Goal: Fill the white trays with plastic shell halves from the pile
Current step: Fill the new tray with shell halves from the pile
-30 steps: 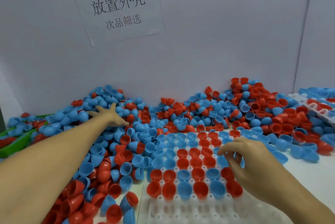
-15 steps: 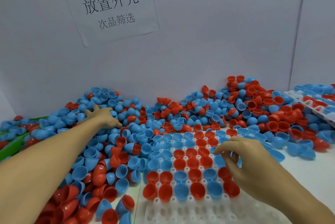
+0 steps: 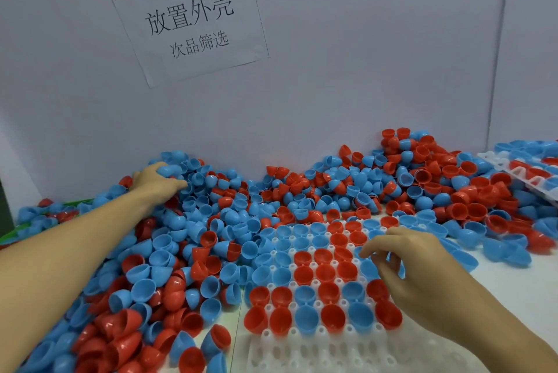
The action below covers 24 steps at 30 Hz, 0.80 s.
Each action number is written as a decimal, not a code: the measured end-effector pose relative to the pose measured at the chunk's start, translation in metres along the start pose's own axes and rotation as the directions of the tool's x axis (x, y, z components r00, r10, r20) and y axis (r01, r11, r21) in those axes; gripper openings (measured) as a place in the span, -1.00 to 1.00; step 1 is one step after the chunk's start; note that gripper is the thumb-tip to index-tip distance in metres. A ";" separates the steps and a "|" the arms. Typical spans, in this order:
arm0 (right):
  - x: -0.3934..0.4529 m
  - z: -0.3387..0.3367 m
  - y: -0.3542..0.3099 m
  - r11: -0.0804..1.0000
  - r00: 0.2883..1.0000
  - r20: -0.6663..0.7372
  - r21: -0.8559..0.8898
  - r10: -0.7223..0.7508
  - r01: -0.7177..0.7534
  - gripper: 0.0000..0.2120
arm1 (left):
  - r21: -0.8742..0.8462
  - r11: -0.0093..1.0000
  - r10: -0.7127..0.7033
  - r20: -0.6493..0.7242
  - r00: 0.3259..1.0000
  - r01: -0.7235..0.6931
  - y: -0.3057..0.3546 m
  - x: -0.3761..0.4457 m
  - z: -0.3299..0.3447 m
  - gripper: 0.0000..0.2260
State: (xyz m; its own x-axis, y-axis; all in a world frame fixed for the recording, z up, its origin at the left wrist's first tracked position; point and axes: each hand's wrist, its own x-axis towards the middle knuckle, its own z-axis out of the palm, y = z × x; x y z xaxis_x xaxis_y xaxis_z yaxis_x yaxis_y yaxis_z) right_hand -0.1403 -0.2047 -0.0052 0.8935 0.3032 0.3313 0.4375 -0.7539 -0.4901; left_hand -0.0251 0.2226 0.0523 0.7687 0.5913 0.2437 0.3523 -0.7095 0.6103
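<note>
Left hand has dug deeper into far-left pile, curled on blue shells; right hand, fingers loosely bent and empty, hovers nearer tray.

The left arm extended forward and to the left, forearm bare. The left hand lay palm down at full reach, its fingers curled downward. The right forearm entered from the lower right. The right hand was held palm down, with fingers bent and spread, and fingertips pointing down and left.
</note>
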 end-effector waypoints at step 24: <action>0.001 0.003 0.001 1.000 0.999 0.035 -0.012 -0.005 0.006 -0.76 | 0.231 0.954 0.098 0.361 0.928 -0.191 0.023 -0.006 -0.047 -0.19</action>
State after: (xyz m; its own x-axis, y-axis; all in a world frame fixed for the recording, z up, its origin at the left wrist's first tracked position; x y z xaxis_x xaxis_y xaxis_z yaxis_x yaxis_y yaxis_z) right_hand -0.1386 -0.2038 -0.0077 0.8942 0.3275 0.3051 0.4413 -0.7592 -0.4785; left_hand -0.0469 0.2208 0.1002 0.9400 0.3408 0.0140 0.3130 -0.8784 0.3612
